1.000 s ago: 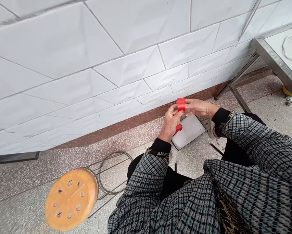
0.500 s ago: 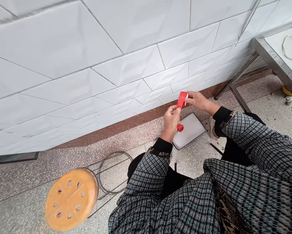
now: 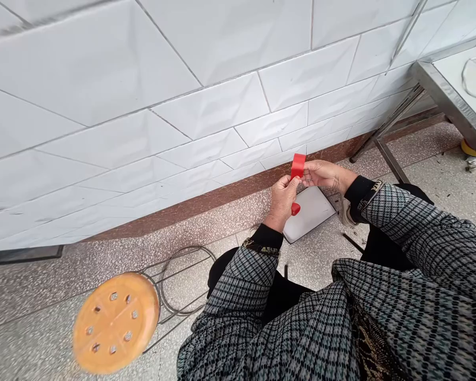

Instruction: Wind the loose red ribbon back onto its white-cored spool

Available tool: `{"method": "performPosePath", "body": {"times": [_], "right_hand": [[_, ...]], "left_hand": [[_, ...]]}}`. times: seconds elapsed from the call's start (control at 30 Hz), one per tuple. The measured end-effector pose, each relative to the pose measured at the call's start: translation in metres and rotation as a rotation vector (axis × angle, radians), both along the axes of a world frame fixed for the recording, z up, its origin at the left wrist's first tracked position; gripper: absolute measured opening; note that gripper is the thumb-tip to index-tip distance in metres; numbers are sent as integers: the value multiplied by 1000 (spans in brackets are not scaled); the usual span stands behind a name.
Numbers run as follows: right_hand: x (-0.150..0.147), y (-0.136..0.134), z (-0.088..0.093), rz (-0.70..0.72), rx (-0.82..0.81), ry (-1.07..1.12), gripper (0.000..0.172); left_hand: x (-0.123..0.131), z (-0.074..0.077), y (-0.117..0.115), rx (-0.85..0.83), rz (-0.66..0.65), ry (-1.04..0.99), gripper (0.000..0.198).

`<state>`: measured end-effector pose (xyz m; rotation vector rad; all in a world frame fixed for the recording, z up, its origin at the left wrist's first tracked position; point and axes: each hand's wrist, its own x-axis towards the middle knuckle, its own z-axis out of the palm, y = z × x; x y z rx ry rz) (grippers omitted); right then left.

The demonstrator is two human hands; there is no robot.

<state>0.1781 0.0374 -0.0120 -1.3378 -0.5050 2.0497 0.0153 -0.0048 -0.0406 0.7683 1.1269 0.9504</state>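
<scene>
A roll of red tape (image 3: 298, 163) is held up between my two hands, over the floor near the wall. My left hand (image 3: 282, 201) is closed, its thumb and fingers pinching the tape at the roll's lower edge. Below those fingers a rounded red end (image 3: 295, 209) sticks out; the rest of that object is hidden in the palm. My right hand (image 3: 324, 174) meets the roll from the right with curled fingers, the fingertips partly hidden behind it. Beneath the hands, a flat pale board with a dark edge (image 3: 311, 214) lies on the floor.
An orange round stool seat (image 3: 116, 324) with holes, on metal legs, lies tipped over at lower left. A metal-framed table (image 3: 446, 90) stands at right with a thin cable on top. The white tiled wall (image 3: 214, 114) rises ahead. Dark scraps litter the speckled floor.
The roll has turned, so its broad red face shows and its white core is out of sight. My right hand has dropped slightly; my left has shifted a little right.
</scene>
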Motion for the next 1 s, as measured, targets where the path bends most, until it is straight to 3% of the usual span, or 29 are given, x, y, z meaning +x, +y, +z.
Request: {"method": "performPosePath", "body": {"times": [0.1,0.27,0.43,0.6,1.0], "right_hand": [[0,-1,-2,11,-67,64,22],[1,-4,-6,40,-92,165,18],[5,-5,-17,76,-80,253,4],[9,-3,-26,116,-64,314,6],[12,-6,-24,164,-123,250,10]], "left_hand": [[0,-5,0,17,21,35,39],[-1,-10,2,185,156,173,22],[-5,-11,5,292,44,137,32],[-8,-22,10,388,24,139,37],[-14,-10,9,263,-142,158,41]]}}
